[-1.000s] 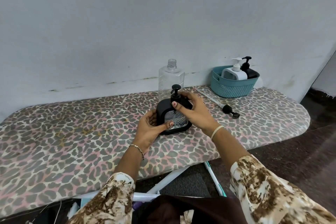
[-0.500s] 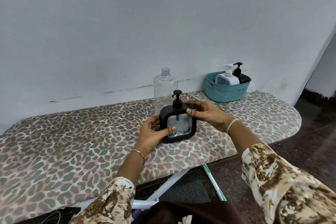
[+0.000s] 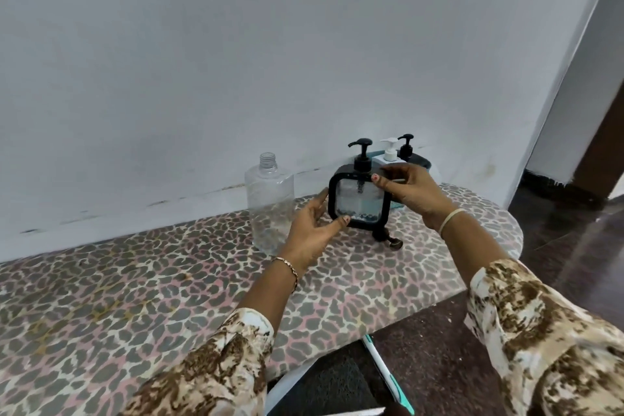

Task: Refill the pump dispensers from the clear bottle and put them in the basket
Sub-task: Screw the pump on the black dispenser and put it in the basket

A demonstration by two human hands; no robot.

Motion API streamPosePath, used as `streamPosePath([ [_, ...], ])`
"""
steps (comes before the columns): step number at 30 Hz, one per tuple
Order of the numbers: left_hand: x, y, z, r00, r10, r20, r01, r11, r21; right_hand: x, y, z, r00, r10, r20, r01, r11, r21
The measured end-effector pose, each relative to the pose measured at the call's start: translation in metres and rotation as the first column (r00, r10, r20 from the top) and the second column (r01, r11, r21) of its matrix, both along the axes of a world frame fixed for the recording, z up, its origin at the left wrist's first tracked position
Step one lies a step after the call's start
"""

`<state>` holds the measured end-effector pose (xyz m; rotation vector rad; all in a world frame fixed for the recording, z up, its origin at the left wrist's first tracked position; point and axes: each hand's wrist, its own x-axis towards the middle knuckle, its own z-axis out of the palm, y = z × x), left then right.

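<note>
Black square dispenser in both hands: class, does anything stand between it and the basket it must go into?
Nothing visible blocks it. The black square dispenser is held above the board, directly before the basket. A white dispenser and black dispenser already occupy the basket, so free room cannot be judged.

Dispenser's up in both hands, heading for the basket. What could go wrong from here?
1. The black dispenser is pinched only at its edges by the left hand and right hand; it may slip.
2. The uncapped clear bottle stands close by the left hand; a knock could tip it.
3. The basket already holds two dispensers; fit looks tight.
</note>
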<state>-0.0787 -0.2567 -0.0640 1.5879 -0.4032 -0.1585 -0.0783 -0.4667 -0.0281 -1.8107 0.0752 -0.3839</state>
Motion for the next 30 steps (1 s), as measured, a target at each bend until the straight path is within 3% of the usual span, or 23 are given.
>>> streamPosePath([
  [8,0.058,-0.045,0.015,0.997,-0.007,0.072,0.000,0.994,0.106,0.048,-0.026,0.031,0.908,-0.389,0.156,0.402,0.913,-0.068],
  [12,0.083,-0.063,0.010,0.998,0.003,0.066,-0.014,0.986,0.168,0.069,-0.028,0.034,0.847,-0.508,0.160,0.522,0.850,-0.066],
  [23,0.115,-0.087,-0.018,0.994,-0.045,0.098,0.008,0.938,0.347,0.113,-0.038,0.013,0.817,-0.568,0.094,0.575,0.796,-0.190],
  [30,0.123,-0.095,-0.028,0.991,-0.065,0.121,0.015,0.927,0.374,0.120,-0.034,-0.010,0.824,-0.558,0.102,0.557,0.764,-0.325],
])
